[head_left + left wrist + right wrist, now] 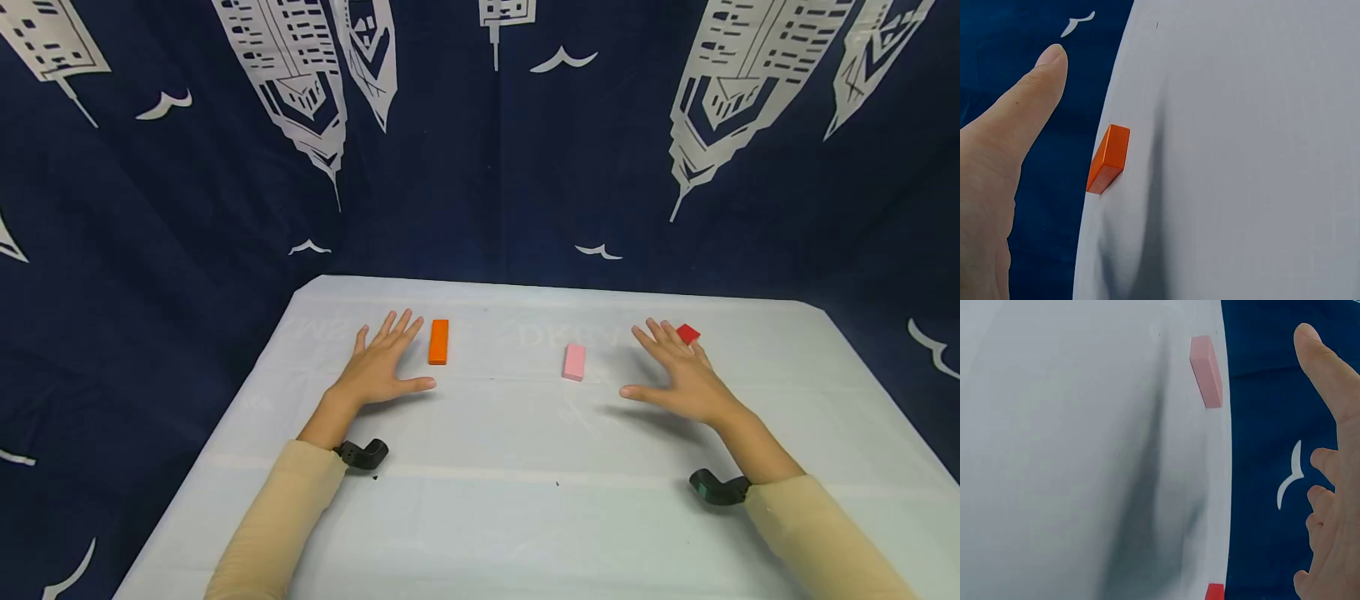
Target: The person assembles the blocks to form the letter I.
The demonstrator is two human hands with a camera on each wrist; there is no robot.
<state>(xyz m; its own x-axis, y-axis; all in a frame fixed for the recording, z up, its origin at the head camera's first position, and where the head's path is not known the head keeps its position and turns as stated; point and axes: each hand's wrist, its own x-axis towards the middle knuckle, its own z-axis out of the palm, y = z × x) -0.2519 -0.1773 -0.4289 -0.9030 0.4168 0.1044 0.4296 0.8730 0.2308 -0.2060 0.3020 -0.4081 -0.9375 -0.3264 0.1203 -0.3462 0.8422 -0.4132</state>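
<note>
Fingers spread, my left hand hovers over the left part of the table and holds nothing. Just right of its fingertips lies an orange block, which also shows in the left wrist view. My right hand is spread above the right part, likewise holding nothing. A pink block lies to the left of that hand, apart from it. Behind the right fingers a red block is partly hidden; a bit of this red block shows at the bottom of the right wrist view.
A white cloth covers the table. Behind it hangs a dark blue curtain printed with white buildings and birds. Black wrist cameras sit at the left wrist and the right wrist.
</note>
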